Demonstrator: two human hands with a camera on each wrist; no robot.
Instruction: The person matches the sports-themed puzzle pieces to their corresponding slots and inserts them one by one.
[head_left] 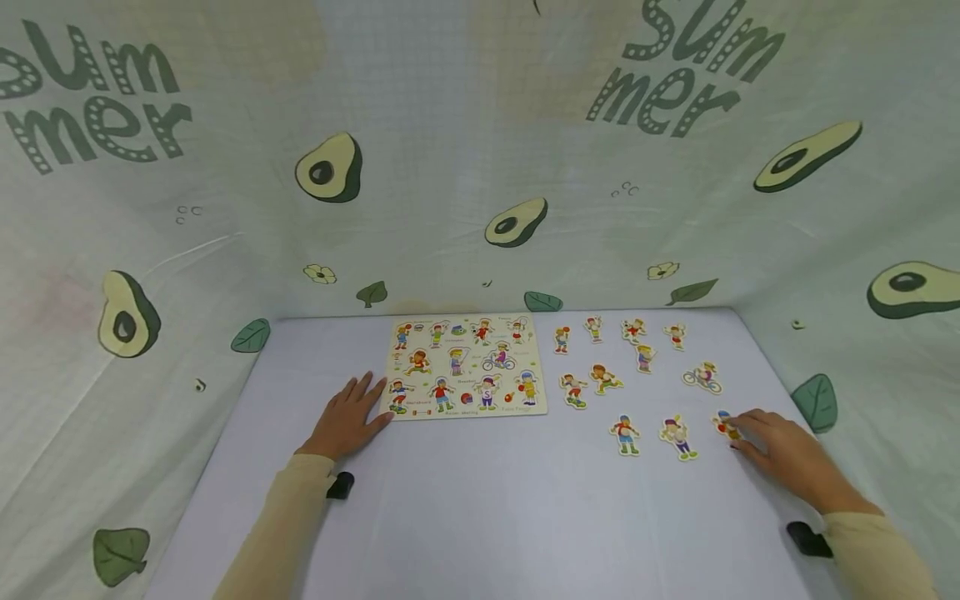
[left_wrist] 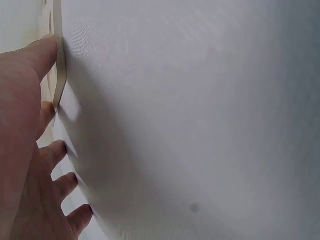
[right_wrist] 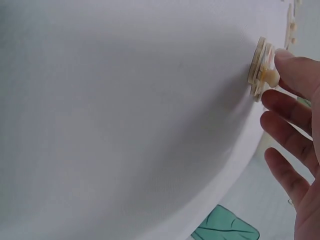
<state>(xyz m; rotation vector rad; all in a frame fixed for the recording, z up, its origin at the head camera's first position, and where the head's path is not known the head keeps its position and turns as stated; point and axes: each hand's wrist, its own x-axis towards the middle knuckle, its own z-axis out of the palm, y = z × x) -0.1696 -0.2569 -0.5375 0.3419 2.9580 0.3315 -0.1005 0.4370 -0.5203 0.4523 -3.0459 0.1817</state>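
Ball-player puzzle piece (head_left: 722,423) lies on the right of the white table (head_left: 480,517), head pointing away and slightly left, long axis slanting. We note its knob (right_wrist: 271,77) pinched between thumb and forefinger of the right hand (head_left: 783,458), which partly hides it. Left hand (head_left: 347,418), fingers spread, touches the puzzle board (head_left: 467,388).

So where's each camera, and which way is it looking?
Head: worn on the person's head, looking forward and down at the white table and puzzle board; the left hand, right hand and both sleeves show.
Left wrist: on that wrist, looking along the left hand toward the board's edge; thumb and fingers show.
Right wrist: on that wrist, looking at the right hand pinching a puzzle piece; thumb and fingers show.
Shared: head and right wrist views both show that piece.
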